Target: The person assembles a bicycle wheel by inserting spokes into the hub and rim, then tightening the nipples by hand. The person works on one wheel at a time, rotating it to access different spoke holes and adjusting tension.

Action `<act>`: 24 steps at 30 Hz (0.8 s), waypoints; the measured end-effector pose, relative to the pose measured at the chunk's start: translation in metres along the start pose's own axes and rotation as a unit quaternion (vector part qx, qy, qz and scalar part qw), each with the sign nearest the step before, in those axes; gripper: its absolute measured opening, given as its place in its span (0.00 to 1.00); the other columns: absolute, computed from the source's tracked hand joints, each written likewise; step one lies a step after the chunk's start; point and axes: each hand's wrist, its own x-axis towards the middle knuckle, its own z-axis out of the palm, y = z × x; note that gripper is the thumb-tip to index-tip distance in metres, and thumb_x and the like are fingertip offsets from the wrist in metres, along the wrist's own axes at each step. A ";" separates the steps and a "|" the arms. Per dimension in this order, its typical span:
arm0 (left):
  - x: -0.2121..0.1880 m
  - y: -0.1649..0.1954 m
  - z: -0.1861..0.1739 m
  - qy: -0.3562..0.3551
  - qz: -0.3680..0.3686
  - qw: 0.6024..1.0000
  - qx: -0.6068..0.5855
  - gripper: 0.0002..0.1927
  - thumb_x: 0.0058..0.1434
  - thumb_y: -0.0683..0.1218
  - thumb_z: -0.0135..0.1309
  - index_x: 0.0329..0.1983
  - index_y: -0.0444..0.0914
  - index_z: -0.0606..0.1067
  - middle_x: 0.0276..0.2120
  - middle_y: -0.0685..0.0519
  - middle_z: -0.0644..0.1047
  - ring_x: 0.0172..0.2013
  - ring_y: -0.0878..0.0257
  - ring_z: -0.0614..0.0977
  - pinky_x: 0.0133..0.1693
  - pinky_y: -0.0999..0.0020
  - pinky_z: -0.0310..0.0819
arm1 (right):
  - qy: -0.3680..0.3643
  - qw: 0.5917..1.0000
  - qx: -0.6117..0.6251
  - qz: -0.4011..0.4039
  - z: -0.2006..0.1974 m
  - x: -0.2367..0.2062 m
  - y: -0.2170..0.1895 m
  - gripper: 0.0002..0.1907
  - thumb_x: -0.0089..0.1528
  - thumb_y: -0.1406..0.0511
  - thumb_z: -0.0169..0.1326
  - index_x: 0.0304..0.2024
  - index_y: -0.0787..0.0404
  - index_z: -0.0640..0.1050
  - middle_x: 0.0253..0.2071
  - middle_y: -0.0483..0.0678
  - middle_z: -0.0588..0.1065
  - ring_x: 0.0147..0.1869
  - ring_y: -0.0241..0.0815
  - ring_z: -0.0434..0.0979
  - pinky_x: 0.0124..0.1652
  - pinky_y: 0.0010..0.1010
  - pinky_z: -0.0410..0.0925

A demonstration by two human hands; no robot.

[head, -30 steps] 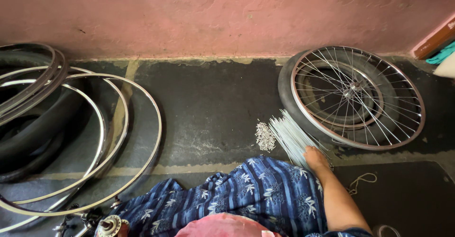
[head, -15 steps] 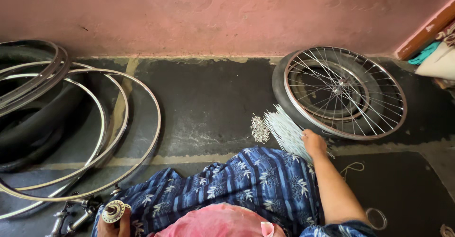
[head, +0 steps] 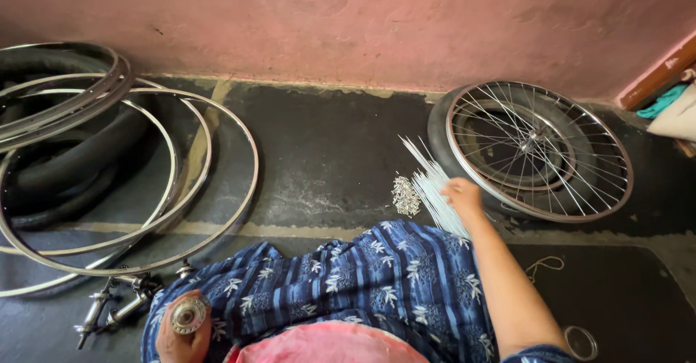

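Left hand point(head: 181, 334) cut by bottom edge; stacked rims point(head: 109, 182) cropped left.

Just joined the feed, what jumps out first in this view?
The spoked wheel lying on a tyre by the pink wall at right, and the stack of bare rims on the floor at left. Between them, the right hand rests on a bundle of spokes; the left hand holds a hub.

One spoked wheel point(head: 540, 149) far right, three bare rims point(head: 130, 182) left, one hub point(head: 190, 314) near, one spoke bundle point(head: 435, 185), one nipple pile point(head: 406, 196).
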 end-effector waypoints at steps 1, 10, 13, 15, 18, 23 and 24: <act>0.000 -0.002 0.002 0.011 0.023 1.000 -0.016 0.15 0.54 0.43 0.63 0.44 0.38 0.77 0.45 0.52 0.81 0.43 0.60 0.83 0.47 0.70 0.75 | -0.039 0.997 0.060 0.012 0.012 0.002 -0.009 0.15 0.60 0.67 0.59 0.49 0.66 0.79 0.38 0.49 0.83 0.31 0.32 0.73 0.32 0.25 0.66; 0.010 0.042 0.006 -0.048 0.065 0.995 0.067 0.12 0.46 0.44 0.68 0.34 0.46 0.80 0.45 0.56 0.82 0.42 0.60 0.85 0.44 0.66 0.79 | -0.275 0.886 0.372 0.031 0.120 -0.029 -0.102 0.19 0.63 0.71 0.53 0.58 0.65 0.74 0.41 0.53 0.80 0.29 0.32 0.75 0.30 0.22 0.70; 0.038 0.080 0.018 -0.070 0.204 0.973 0.078 0.21 0.45 0.46 0.67 0.45 0.50 0.82 0.53 0.54 0.78 0.52 0.54 0.81 0.51 0.60 0.75 | -0.306 0.872 0.377 0.057 0.139 -0.053 -0.097 0.20 0.62 0.71 0.53 0.58 0.62 0.73 0.40 0.53 0.81 0.27 0.32 0.75 0.28 0.21 0.70; 0.063 0.102 0.034 -0.105 0.278 0.951 0.081 0.24 0.48 0.46 0.65 0.51 0.51 0.79 0.61 0.51 0.72 0.59 0.51 0.75 0.56 0.56 0.70 | -0.328 0.863 0.376 0.075 0.146 -0.061 -0.086 0.20 0.62 0.71 0.53 0.58 0.63 0.73 0.40 0.54 0.81 0.28 0.32 0.76 0.28 0.21 0.71; 0.102 0.129 0.067 -0.143 0.346 0.915 0.147 0.30 0.45 0.44 0.61 0.55 0.51 0.78 0.69 0.47 0.61 0.67 0.47 0.61 0.63 0.49 0.55 | -0.367 0.845 0.378 0.092 0.149 -0.059 -0.072 0.18 0.63 0.72 0.54 0.57 0.67 0.73 0.41 0.56 0.81 0.29 0.32 0.78 0.29 0.20 0.72; 0.152 0.157 0.139 -0.218 0.408 0.846 0.266 0.30 0.49 0.43 0.57 0.59 0.43 0.76 0.74 0.51 0.55 0.72 0.54 0.55 0.68 0.53 0.47 | -0.434 0.816 0.366 0.109 0.138 -0.050 -0.067 0.17 0.64 0.72 0.55 0.55 0.70 0.74 0.40 0.59 0.81 0.28 0.32 0.79 0.28 0.18 0.72; 0.157 0.161 0.151 -0.223 0.425 0.834 0.270 0.29 0.51 0.44 0.57 0.59 0.40 0.76 0.74 0.51 0.54 0.72 0.55 0.55 0.69 0.53 0.46 | -0.454 0.802 0.371 0.114 0.135 -0.051 -0.068 0.17 0.64 0.72 0.55 0.55 0.71 0.74 0.40 0.59 0.81 0.28 0.32 0.79 0.28 0.17 0.72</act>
